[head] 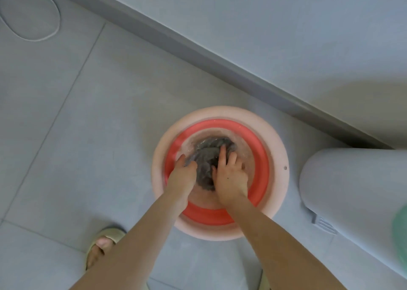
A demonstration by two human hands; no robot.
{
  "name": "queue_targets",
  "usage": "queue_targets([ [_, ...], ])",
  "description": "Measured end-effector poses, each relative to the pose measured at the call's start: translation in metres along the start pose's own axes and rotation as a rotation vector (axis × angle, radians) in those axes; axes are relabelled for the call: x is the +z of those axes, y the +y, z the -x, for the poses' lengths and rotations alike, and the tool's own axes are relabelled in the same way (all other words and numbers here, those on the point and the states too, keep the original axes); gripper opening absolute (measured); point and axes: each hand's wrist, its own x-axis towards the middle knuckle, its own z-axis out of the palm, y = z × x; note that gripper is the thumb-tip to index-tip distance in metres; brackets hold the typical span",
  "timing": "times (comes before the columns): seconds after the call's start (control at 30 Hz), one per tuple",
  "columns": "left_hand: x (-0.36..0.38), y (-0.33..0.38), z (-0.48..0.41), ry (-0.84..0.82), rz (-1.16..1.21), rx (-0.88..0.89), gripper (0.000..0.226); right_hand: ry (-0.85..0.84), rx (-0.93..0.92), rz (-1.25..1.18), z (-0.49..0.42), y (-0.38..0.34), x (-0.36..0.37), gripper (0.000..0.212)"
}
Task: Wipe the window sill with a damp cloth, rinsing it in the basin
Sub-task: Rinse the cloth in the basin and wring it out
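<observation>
While I bent over the pink basin [278,157] at frame centre, the grey cloth [207,157] lay bunched underwater btwn both hands. Left hand [182,177] curled on its left edge; right hand [230,175] lay splayed on top, pressing, nearer the bulk.

1 head-worn wide-angle view, looking steeply down from above at basin [279,164] on tiled floor [92,117]; forearms enter from near edge, wall skirting [198,53] crossing far right; edges bowed.
</observation>
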Motion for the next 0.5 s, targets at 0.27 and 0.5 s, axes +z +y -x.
queue_targets([
  [0.27, 0.007, 0.015, 0.0, -0.104, 0.224, -0.21, 0.044, -0.163, 0.321, -1.11, 0.027, -0.023, -0.042, 0.017],
  [0.5, 0.026, 0.013, 0.027, -0.203, 0.555, -0.355, 0.027, -0.101, 0.44, -1.09, 0.048, -0.04, -0.063, 0.049],
])
